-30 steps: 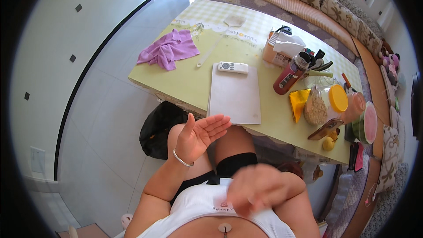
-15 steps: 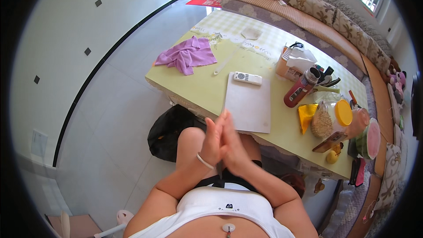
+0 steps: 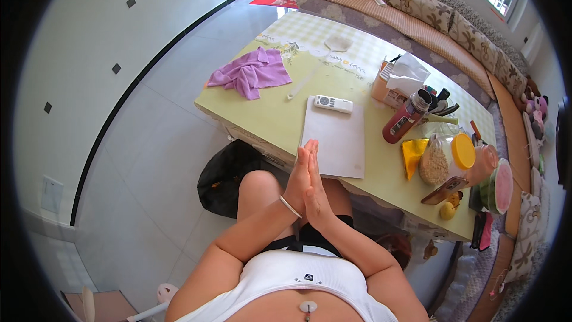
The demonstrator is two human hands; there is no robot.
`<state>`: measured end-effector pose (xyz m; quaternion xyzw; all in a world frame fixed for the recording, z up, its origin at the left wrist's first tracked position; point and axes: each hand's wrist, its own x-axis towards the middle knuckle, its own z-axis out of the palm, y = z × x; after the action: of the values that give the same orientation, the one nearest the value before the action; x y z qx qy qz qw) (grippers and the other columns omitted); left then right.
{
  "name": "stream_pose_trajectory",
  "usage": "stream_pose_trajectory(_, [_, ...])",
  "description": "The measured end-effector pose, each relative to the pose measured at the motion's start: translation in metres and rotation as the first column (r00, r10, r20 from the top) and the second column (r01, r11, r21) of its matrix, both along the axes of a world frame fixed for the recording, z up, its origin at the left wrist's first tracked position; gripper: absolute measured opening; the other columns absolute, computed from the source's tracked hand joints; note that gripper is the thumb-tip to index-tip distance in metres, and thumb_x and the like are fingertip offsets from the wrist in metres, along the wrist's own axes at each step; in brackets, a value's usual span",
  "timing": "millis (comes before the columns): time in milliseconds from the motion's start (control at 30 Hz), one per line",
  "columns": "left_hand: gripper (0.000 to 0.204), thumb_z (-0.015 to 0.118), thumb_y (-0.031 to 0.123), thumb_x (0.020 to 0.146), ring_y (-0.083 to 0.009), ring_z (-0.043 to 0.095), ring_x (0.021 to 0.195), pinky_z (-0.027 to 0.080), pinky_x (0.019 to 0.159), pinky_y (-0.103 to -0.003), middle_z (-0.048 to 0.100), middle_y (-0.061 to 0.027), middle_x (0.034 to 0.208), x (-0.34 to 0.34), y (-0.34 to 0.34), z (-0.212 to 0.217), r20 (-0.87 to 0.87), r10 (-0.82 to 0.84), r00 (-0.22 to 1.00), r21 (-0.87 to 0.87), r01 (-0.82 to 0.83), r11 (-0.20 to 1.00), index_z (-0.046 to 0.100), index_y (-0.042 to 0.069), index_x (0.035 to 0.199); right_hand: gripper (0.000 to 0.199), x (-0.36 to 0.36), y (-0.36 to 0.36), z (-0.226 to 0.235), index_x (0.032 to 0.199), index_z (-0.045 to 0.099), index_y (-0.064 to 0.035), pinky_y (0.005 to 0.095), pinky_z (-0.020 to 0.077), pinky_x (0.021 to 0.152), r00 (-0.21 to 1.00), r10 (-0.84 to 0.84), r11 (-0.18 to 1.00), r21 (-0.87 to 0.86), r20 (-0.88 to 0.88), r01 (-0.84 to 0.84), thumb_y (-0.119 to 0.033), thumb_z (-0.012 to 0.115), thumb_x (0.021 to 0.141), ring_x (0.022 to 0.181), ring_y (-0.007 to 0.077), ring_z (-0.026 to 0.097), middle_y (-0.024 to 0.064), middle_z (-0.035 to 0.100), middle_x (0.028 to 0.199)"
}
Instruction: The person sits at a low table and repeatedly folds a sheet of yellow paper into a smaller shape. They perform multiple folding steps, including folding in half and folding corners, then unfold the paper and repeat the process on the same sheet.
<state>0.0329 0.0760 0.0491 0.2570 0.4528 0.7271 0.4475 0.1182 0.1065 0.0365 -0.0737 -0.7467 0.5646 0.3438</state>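
Observation:
Palm against palm, my left hand (image 3: 297, 183) and my right hand (image 3: 318, 198) meet in front of my chest, fingers stretched out and pointing away from me. No object shows in either one; the space between the palms is hidden. A white bangle (image 3: 290, 207) circles my left wrist. Just beyond the fingertips lies a white sheet (image 3: 335, 143) on the table (image 3: 262, 107), with a white remote control (image 3: 333, 104) across its far end. Farther left rests a crumpled purple cloth (image 3: 253, 71), beside a pale fly swatter (image 3: 338, 44).
On the table's right stand a tissue box (image 3: 390, 92), a red bottle (image 3: 407, 118), a gold packet (image 3: 413, 156), a yellow-lidded jar (image 3: 438, 161), a leaning phone (image 3: 444, 191) and a cut watermelon (image 3: 503, 186). A black bag (image 3: 223, 179) sits beneath the table's near edge; a long sofa (image 3: 411, 30) runs behind.
The hands have slid against each other: the left palm now lies more squarely on the right, fingers more upright. My left wrist has shifted slightly right. Things on the table stay put.

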Motion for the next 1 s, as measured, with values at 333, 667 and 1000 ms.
stream_pose_trajectory(333, [0.044,0.063,0.037,0.102,-0.0264,0.053,0.134,0.037,0.115,-0.036,0.063,-0.0171,0.137,-0.003,-0.032,-0.025,-0.241,-0.299,0.923,-0.022,0.303,0.953,0.072,-0.003,0.119,0.045,0.039,0.081,-0.044,0.139,0.055,0.0014,0.0315,0.0428,0.105,0.957,-0.116,0.905,-0.369,0.266,0.213,-0.023,0.062,0.102,0.118,0.0163,0.059,0.0121,0.064,0.132])
stream_pose_trajectory(667, [0.024,0.081,0.009,0.068,-0.0297,0.065,0.092,0.052,0.083,-0.043,0.069,-0.0090,0.095,-0.055,0.002,-0.047,-0.996,0.087,-0.021,0.089,-0.115,0.989,0.073,0.005,0.089,0.013,0.072,0.111,-0.033,0.084,0.071,-0.0057,0.0367,0.0535,0.068,0.793,-0.563,0.778,0.473,0.233,0.413,-0.014,0.081,0.080,0.073,0.0275,0.067,0.0100,0.070,0.078])
stream_pose_trajectory(1000, [0.005,0.068,0.007,0.076,-0.0310,0.063,0.079,0.050,0.073,-0.043,0.066,-0.0085,0.079,-0.060,0.016,-0.058,-0.998,0.061,-0.027,0.063,-0.084,0.994,0.066,0.006,0.071,0.031,0.077,0.116,-0.033,0.107,0.072,-0.0070,0.0417,0.0538,0.086,0.826,-0.518,0.676,0.698,0.221,0.237,-0.016,0.080,0.078,0.103,0.0316,0.065,0.0117,0.070,0.112])
